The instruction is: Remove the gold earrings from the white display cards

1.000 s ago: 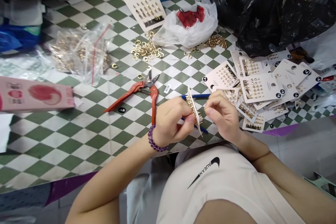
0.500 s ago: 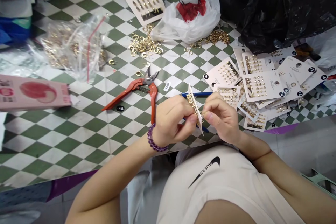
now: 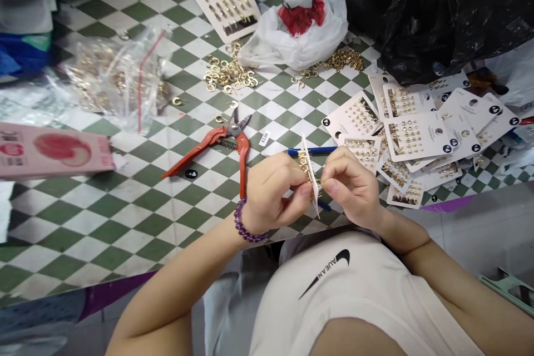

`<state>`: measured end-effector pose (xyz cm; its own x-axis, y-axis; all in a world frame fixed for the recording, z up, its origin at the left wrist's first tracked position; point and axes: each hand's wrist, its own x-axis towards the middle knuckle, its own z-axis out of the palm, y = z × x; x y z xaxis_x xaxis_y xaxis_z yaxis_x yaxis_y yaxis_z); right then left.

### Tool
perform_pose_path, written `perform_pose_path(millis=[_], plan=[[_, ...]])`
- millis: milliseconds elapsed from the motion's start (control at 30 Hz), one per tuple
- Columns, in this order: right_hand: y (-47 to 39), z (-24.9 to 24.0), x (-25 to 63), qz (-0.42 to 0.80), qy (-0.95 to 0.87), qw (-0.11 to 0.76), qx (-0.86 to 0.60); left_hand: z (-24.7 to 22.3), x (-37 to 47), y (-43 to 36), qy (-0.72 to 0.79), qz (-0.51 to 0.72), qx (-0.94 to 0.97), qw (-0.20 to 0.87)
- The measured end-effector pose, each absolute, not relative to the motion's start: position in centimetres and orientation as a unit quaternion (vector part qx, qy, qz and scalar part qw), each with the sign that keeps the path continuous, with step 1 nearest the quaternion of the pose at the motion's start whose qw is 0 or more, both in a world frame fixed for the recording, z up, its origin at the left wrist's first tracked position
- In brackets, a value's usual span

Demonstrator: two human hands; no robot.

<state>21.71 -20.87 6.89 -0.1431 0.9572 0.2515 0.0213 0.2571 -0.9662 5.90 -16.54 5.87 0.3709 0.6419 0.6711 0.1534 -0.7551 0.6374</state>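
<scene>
Leftmost lies a pink box (image 3: 56,150), then a clear zip bag (image 3: 112,80) of gold pieces, then red-handled cutters (image 3: 235,130) with their handles apart on the checked tablecloth (image 3: 125,206). My left hand (image 3: 275,189) comes next, thumb and forefinger pinching the jewellery card (image 3: 311,172), which I have nearly edge-on between both hands, above the table's near side. I'd expect it to be light and fairly stiff, though it could crease if I squeezed its middle hard; a bare margin seems the safest hold. The gold hoops (image 3: 304,164) on its left face look hard, smooth and slippery, and their thin wires might bend. On its right face, thumb and forefinger of my right hand (image 3: 354,184) are pressed together by the protruding posts; whether a tiny piece sits between them I cannot tell. Rightmost, more cards (image 3: 417,136) lie in an overlapping heap.
</scene>
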Motion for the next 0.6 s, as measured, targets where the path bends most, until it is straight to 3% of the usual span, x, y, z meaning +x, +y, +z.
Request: perform_pose_path(millis=[600], plan=[[-20.84,6.88,21.82,0.441,-0.61,0.508,-0.419,5.54,5.97,-16.64,0.26,0.501,0.784,0.26]])
